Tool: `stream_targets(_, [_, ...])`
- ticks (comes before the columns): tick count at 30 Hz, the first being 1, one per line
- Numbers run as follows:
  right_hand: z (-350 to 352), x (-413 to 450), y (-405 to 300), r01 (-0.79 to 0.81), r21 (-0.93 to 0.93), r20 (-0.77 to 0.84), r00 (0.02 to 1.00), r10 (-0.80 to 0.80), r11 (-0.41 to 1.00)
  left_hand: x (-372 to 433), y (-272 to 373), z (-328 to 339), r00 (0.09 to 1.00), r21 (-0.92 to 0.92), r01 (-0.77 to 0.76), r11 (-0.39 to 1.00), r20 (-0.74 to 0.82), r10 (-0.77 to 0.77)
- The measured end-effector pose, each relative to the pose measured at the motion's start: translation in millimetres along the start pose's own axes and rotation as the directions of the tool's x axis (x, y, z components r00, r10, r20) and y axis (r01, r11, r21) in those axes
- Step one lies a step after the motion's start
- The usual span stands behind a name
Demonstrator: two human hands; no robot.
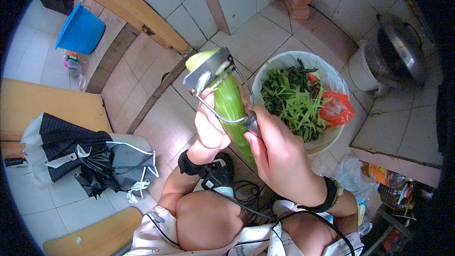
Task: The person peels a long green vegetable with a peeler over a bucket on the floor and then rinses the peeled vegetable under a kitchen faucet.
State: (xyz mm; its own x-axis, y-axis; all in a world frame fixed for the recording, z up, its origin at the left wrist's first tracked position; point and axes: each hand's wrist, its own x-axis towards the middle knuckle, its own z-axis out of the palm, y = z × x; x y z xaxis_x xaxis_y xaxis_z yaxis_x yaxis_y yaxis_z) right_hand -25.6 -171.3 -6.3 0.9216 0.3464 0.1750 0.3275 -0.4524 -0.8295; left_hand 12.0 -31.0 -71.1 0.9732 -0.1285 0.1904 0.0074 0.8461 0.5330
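Note:
My left hand (209, 128) is wrapped around a long green vegetable stem (227, 99), perhaps celtuce, whose pale tip points up and left. The fingers of my right hand (280, 149) close on the dark handle of a wire-framed peeler (208, 73). Its wide dark metal head lies across the stem near the pale end, with pale bits stuck to it. The wire frame loops around the stem. Just right of the stem, on the floor, stands a bin lined with a whitish bag (296, 55), holding green leaves and peelings (295, 96) and a red plastic bag (336, 108).
A wooden door frame (142, 17) and raised sill stand at the left, a blue basin (83, 30) beyond. Black bags (92, 156) lie left. Bricks (296, 1) sit in the far corner, a dark lidded pan (401, 49) right. Cables (249, 192) lie by my feet.

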Motion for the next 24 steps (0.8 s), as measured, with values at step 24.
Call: stream_targets(24, [-3, 15, 33, -0.347, 0.489, 0.051, 0.927, 0.371, 0.800, 15, -2, 39, 0.949, 0.127, 0.121, 0.984, -0.307, -0.076])
